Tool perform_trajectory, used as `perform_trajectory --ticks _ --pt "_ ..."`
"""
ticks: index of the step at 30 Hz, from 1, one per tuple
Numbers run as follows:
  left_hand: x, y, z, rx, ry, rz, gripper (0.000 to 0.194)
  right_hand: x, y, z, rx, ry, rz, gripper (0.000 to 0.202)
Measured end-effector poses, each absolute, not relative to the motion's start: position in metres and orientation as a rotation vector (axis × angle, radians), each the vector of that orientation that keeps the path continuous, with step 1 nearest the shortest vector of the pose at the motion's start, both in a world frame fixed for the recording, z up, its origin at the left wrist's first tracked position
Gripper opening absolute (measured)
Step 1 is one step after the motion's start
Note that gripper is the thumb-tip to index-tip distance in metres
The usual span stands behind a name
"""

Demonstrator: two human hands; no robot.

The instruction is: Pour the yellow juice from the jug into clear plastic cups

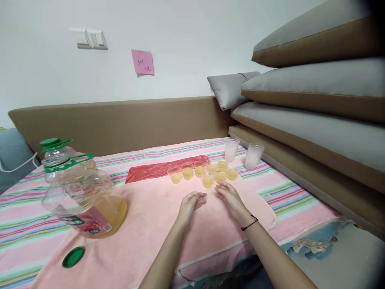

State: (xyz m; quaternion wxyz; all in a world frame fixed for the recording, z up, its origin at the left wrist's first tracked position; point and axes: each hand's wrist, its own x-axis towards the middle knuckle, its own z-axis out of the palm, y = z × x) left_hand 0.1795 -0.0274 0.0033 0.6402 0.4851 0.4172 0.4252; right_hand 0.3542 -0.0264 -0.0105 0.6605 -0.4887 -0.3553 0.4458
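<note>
Several small clear plastic cups with yellow liquid stand grouped on a pink cloth (150, 216), among them a front cup (207, 182) and a leftmost cup (175, 176). My right hand (231, 198) is just in front of the group, its slightly curved fingertips close to a cup (221, 176); whether they touch it I cannot tell. To its left, my left hand (190, 205) hovers over the cloth with loosely bent fingers and nothing in them. A large uncapped jug (99, 212), partly filled with yellow liquid, stands at the left. Its green cap (73, 257) lies on the cloth.
A second bottle with a green cap (50, 142) stands behind the jug. Behind the cups lie a red plastic bag (156, 168) and two stacks of clear cups, a left stack (231, 149) and a right stack (254, 156). Piled cushions (313, 80) rise on the right.
</note>
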Motion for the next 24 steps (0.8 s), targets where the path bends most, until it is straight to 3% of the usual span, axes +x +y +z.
perform_trajectory --ticks 9,16,21,24 --pt "0.165 -0.059 -0.005 1.657 1.11 0.917 0.022 0.408 -0.037 0.026 -1.13 -0.823 0.805 0.035" --pt "0.168 -0.068 -0.014 2.779 1.036 0.737 0.022 0.484 0.0 0.075 -1.236 -0.856 0.525 0.035" --pt "0.177 -0.068 -0.018 2.828 0.928 0.785 0.022 0.547 0.047 0.126 -1.39 -0.893 0.412 0.017" --pt "0.181 -0.066 -0.017 2.779 0.869 0.818 0.023 0.566 0.062 0.137 -1.45 -0.875 0.367 0.016"
